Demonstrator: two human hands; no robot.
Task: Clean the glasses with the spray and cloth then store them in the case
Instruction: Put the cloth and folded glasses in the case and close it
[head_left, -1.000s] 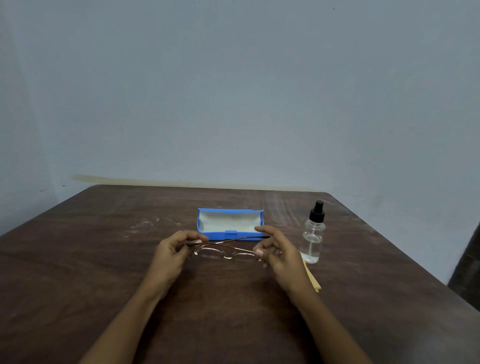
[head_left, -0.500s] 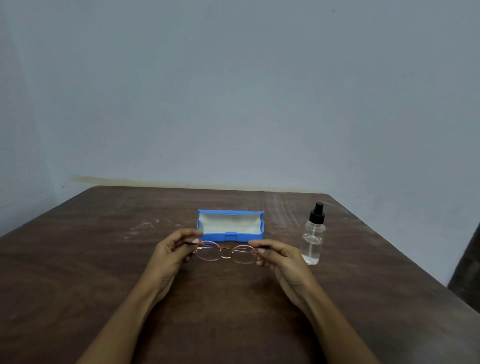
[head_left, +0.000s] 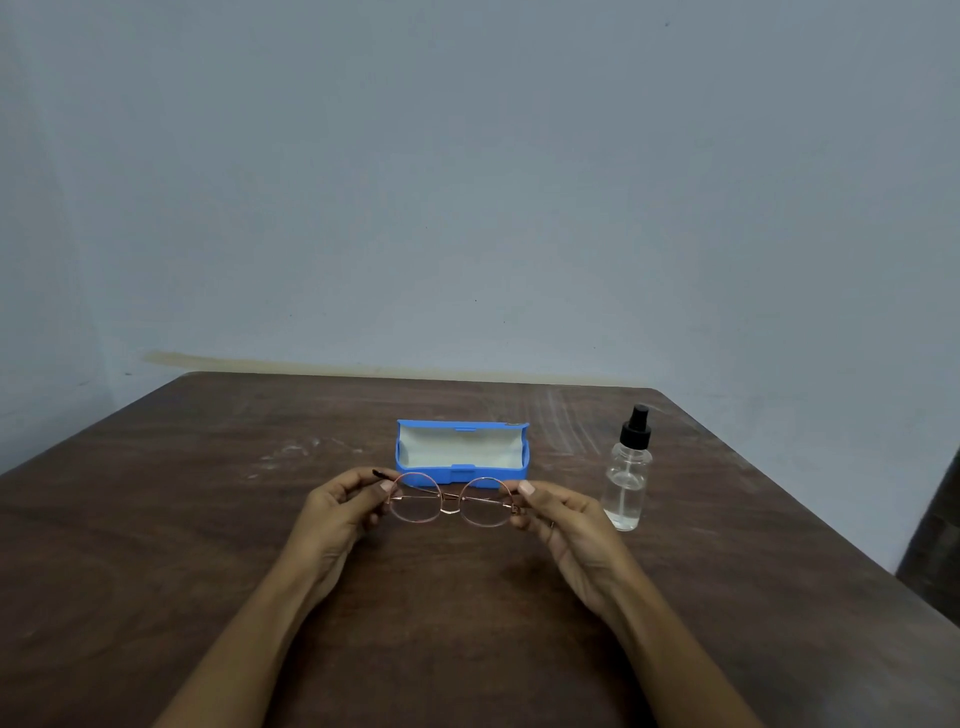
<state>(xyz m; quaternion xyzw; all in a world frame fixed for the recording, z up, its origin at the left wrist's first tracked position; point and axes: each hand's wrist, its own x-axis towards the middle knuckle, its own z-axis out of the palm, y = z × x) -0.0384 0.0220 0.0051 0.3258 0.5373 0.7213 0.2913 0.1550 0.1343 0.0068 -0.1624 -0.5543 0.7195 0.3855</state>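
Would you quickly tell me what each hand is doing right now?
Left hand: pinches the left end of the glasses.
Right hand: pinches the right end of the glasses.

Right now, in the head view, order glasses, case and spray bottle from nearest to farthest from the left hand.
1. glasses, pinched in the left hand.
2. case, just behind, to the right.
3. spray bottle, far right.

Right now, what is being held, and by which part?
The glasses, held by both ends of the frame: the left hand pinches the rim at one outer end, the right hand pinches the opposite end. Nothing else is held.
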